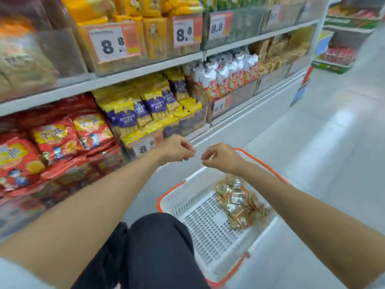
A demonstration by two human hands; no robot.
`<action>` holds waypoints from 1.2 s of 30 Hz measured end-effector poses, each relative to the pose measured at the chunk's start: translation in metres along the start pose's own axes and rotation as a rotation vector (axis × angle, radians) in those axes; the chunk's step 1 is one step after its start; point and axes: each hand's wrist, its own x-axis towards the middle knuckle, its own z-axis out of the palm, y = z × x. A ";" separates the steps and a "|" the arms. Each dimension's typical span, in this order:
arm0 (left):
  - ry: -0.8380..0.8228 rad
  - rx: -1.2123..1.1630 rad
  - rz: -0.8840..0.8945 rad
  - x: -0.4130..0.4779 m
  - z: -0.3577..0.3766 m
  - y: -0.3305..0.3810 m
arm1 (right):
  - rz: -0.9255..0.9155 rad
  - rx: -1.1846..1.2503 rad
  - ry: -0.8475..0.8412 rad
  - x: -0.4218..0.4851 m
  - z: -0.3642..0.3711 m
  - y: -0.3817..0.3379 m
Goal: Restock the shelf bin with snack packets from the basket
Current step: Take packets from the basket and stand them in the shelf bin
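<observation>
Orange-green shiny snack packets [239, 203] in basket [179, 197]; left hand [177, 149] and right hand [224, 158] fingers curled, contents unclear

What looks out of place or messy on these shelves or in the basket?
Nothing looks spilled or damaged. The snack packets lie in a loose heap against one side of the white basket, and the yellow-and-purple packets are piled above the front edge of their clear bin, some tilted forward.

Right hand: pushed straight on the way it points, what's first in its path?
Most likely the left hand: the right hand has its curled fingers facing it across a small gap, above the basket. Depth is unclear from one view, so it might pass beside it.
</observation>
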 end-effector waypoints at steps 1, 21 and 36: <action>-0.032 -0.031 -0.029 0.008 0.019 -0.009 | 0.036 0.008 -0.017 -0.005 0.009 0.021; -0.126 -0.080 -0.185 0.082 0.166 -0.131 | 0.605 -0.539 -0.251 -0.010 0.131 0.303; -0.194 -0.190 -0.213 0.096 0.177 -0.127 | 0.653 -0.345 -0.422 -0.034 0.288 0.233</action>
